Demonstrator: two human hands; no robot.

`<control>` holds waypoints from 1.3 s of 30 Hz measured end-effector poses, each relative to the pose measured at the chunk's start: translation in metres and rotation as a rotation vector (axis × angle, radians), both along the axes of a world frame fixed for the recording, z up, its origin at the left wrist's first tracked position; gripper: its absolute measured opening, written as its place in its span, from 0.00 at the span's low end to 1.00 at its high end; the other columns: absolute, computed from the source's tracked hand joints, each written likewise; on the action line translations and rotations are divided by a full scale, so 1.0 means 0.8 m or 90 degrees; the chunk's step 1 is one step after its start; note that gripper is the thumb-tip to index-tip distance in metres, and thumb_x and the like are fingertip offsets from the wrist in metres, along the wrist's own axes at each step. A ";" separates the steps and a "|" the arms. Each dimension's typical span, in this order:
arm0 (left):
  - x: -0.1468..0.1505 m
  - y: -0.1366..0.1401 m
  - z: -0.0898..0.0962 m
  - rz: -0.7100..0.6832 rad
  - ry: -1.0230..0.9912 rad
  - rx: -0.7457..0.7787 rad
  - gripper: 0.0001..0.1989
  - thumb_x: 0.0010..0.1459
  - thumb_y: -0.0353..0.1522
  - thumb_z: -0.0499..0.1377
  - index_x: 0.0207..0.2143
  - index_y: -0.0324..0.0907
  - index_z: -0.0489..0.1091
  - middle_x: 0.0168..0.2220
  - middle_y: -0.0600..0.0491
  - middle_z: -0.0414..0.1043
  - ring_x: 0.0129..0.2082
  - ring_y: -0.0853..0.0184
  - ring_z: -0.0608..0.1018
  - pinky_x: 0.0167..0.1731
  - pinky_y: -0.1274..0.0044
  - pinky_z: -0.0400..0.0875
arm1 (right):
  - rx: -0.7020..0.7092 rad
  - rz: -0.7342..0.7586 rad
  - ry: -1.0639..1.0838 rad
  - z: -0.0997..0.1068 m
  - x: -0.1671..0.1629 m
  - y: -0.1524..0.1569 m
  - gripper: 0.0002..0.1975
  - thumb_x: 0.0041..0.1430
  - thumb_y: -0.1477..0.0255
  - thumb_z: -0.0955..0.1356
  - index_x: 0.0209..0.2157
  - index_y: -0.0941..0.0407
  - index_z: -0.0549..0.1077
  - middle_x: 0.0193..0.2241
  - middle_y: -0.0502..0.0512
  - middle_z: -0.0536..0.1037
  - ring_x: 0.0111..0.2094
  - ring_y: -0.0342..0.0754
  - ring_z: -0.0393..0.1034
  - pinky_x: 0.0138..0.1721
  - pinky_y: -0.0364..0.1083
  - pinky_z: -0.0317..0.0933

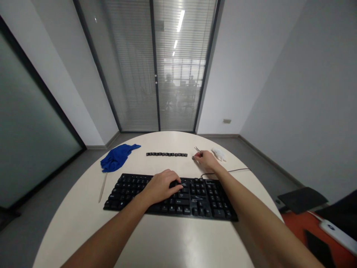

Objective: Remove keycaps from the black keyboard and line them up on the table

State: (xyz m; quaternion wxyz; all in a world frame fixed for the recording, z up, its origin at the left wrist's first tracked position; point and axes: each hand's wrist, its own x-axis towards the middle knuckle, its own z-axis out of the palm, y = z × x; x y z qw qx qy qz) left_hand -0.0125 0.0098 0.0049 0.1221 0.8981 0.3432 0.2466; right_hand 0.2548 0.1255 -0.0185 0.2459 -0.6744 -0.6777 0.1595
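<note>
A black keyboard [182,199] lies across the round table, with my left hand [164,185] resting on its upper middle part. The left thumb and index finger are apart over the keys, and I see nothing held between them. Beyond the keyboard's back edge, my right hand [206,160] is closed low over the tabletop. A small dark keycap [193,158] is at its fingertips. A thin two-pronged tool [198,150], like a wire keycap puller, sticks out of the same hand; its grip is hidden. To the left of that hand, several black keycaps [166,154] stand in a row.
A blue cloth [117,158] lies on the table's left, touching a thin pale stick [103,188]. Behind my right hand sits a crumpled white wad [219,154]. The keyboard's cable [237,170] runs off the right edge. An orange seat [301,229] bearing a white power strip [337,234] stands right.
</note>
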 end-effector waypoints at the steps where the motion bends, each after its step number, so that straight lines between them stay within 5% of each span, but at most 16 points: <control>1: 0.000 0.000 0.000 0.000 0.000 -0.001 0.07 0.62 0.38 0.58 0.37 0.43 0.70 0.38 0.52 0.75 0.42 0.63 0.74 0.43 0.71 0.69 | -0.002 -0.003 -0.003 0.000 -0.003 0.003 0.08 0.52 0.67 0.70 0.31 0.57 0.79 0.27 0.54 0.80 0.29 0.47 0.72 0.29 0.41 0.56; 30: -0.001 0.000 0.001 -0.005 -0.005 0.000 0.06 0.62 0.36 0.59 0.37 0.43 0.70 0.38 0.53 0.75 0.42 0.63 0.74 0.43 0.71 0.70 | 0.019 -0.032 0.030 0.002 -0.023 0.008 0.13 0.60 0.62 0.66 0.41 0.55 0.76 0.33 0.56 0.81 0.33 0.48 0.73 0.34 0.42 0.58; 39: -0.001 -0.001 0.000 -0.012 -0.020 -0.006 0.07 0.62 0.36 0.58 0.41 0.44 0.70 0.41 0.52 0.75 0.43 0.62 0.75 0.46 0.70 0.70 | 0.052 0.012 0.109 0.055 -0.009 -0.025 0.33 0.69 0.56 0.49 0.37 0.58 0.78 0.33 0.56 0.79 0.31 0.46 0.72 0.34 0.42 0.61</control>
